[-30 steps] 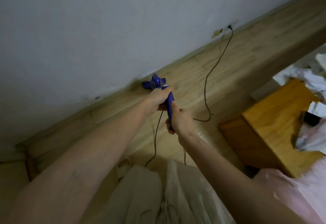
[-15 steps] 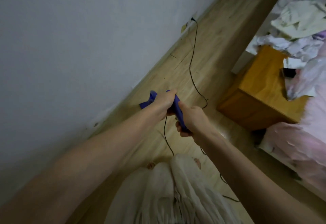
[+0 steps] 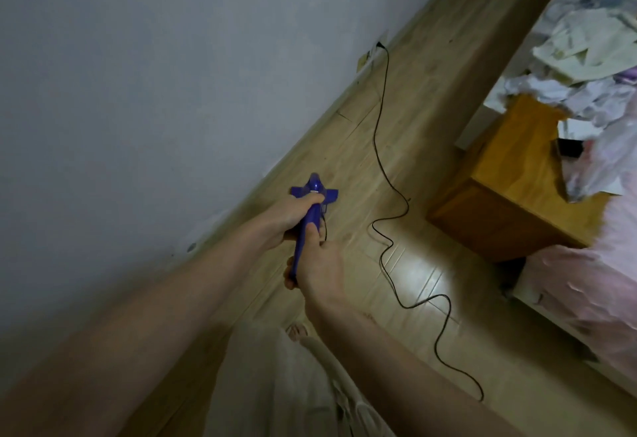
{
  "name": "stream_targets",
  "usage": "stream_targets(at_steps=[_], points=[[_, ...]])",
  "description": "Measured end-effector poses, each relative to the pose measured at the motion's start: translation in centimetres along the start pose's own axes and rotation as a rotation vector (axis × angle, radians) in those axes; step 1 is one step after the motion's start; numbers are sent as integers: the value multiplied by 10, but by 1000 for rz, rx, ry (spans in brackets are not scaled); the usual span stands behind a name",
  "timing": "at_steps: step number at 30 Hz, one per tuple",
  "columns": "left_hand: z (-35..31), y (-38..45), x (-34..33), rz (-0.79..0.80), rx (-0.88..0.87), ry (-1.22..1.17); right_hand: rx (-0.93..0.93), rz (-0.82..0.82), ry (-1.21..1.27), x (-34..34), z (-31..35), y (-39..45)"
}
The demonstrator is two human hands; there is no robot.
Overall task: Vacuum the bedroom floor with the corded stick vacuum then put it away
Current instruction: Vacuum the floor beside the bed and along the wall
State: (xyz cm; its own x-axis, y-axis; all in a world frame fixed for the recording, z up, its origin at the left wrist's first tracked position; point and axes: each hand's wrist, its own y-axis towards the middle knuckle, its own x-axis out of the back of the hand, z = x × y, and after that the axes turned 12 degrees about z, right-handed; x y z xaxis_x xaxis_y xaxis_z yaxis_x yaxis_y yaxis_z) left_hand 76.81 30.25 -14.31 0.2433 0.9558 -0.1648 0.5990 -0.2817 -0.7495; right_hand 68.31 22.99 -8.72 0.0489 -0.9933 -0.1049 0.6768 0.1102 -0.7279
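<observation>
Your purple stick vacuum (image 3: pixel 312 211) stands in the strip of wooden floor (image 3: pixel 424 99) beside the wall (image 3: pixel 138 75), its floor head down near the skirting and its handle rising toward you. Both grips are on that handle: your left hand (image 3: pixel 287 218) is wrapped around the upper end, thumb lying along the top, and your right hand (image 3: pixel 319 269) is curled round the shaft just below it, nearer your body, the two hands almost touching. The vacuum therefore runs away from your grips, forward and down to the floor. Chief hazard, in my judgement: the black power cord (image 3: pixel 386 174). It leaves the wall socket (image 3: pixel 374 52), runs along the boards just right of the floor head, then snakes in loose bends past your right side and behind you. A stroke to the right could ride the head over the cord or drag a loop under it; a step backward could catch a bend with your foot (image 3: pixel 296 330), bare and visible below your hands, and yank the plug. A further risk is knocking the wooden bedside cabinet (image 3: pixel 510 202), which stands near on the right against the bed (image 3: pixel 586 298). The low light makes the dark cord harder to track.
</observation>
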Motion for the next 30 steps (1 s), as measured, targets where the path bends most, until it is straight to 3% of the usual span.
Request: stream_targets(at_steps=[16,23,30], points=[[-42,76,-6,-101,-38,-39,73,25,-102,44,24,86],[-31,94,-51,-144,-1,-36,37,44,-245,99,26,72],[-26,79,-91,-91,0,14,8,29,-123,128,40,16]])
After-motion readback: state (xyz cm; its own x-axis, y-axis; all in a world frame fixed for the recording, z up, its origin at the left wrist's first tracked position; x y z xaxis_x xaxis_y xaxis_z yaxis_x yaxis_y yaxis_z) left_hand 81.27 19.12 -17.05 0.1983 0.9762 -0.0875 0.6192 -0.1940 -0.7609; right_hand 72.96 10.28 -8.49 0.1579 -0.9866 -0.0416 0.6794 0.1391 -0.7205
